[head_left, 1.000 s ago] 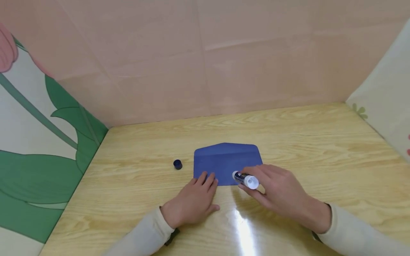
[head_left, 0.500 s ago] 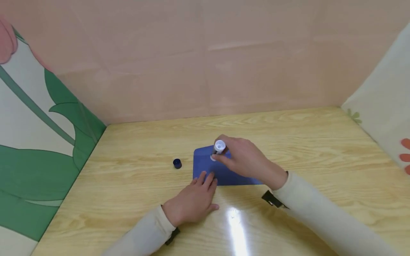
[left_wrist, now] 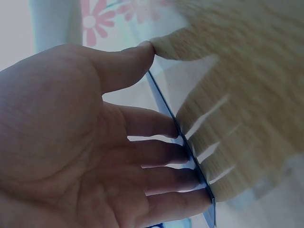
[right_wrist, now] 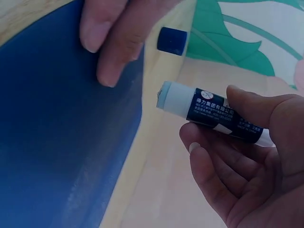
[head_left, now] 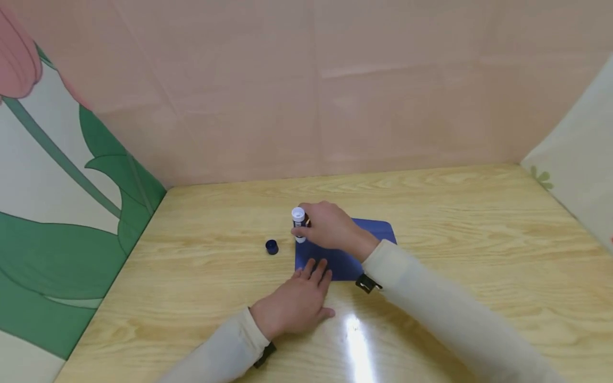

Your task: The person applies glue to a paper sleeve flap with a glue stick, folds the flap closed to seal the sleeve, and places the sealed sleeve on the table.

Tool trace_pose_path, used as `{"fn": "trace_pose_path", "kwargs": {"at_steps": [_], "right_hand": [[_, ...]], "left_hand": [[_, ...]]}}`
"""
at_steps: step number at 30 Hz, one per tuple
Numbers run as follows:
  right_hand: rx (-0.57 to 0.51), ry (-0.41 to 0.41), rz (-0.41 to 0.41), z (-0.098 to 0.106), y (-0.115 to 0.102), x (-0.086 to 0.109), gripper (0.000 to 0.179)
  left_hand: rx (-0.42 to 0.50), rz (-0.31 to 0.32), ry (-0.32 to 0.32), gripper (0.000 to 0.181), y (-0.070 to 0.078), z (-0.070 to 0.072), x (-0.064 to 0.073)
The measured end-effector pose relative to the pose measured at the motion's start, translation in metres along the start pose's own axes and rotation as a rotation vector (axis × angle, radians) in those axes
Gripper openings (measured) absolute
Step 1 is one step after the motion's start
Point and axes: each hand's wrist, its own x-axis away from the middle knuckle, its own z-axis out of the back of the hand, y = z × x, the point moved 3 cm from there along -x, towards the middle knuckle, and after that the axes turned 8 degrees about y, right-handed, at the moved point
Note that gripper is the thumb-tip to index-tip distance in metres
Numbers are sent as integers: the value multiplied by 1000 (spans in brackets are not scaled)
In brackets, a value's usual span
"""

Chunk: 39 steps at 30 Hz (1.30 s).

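Note:
A blue envelope point(head_left: 342, 265) lies flat on the wooden table, partly covered by both hands. My left hand point(head_left: 299, 304) rests with straight, spread fingers on its lower left edge; in the left wrist view those fingertips point(left_wrist: 190, 176) meet the edge. My right hand point(head_left: 331, 226) pinches an uncapped glue stick point(head_left: 299, 225) between thumb and fingers, held nearly upright at the envelope's upper left corner. In the right wrist view, the pale glue tip point(right_wrist: 163, 96) sticks out of the white collar, close to the envelope's edge.
A small dark blue cap point(head_left: 272, 247) stands on the table point(head_left: 215, 276) left of the envelope. Behind the table rises a plain pinkish backdrop point(head_left: 249, 96). A green leaf-patterned sheet point(head_left: 57, 260) borders the left side, a whitish one point(head_left: 581, 165) the right.
My right hand has carried the glue stick from the envelope's lower right, up and leftward to its upper left corner, tipping the stick more upright. The left hand stays on the lower edge.

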Motion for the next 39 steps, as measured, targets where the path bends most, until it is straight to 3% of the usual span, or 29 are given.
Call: {"fn": "trace_pose_path", "kwargs": {"at_steps": [8, 15, 39], "right_hand": [[46, -51, -50, -15, 7, -7, 27], [75, -47, -7, -14, 5, -6, 25], [86, -22, 16, -10, 5, 2, 24]], "left_hand": [[12, 9, 2, 71, 1, 1, 0], [28, 13, -7, 71, -1, 2, 3], [18, 31, -32, 72, 1, 2, 2]]}}
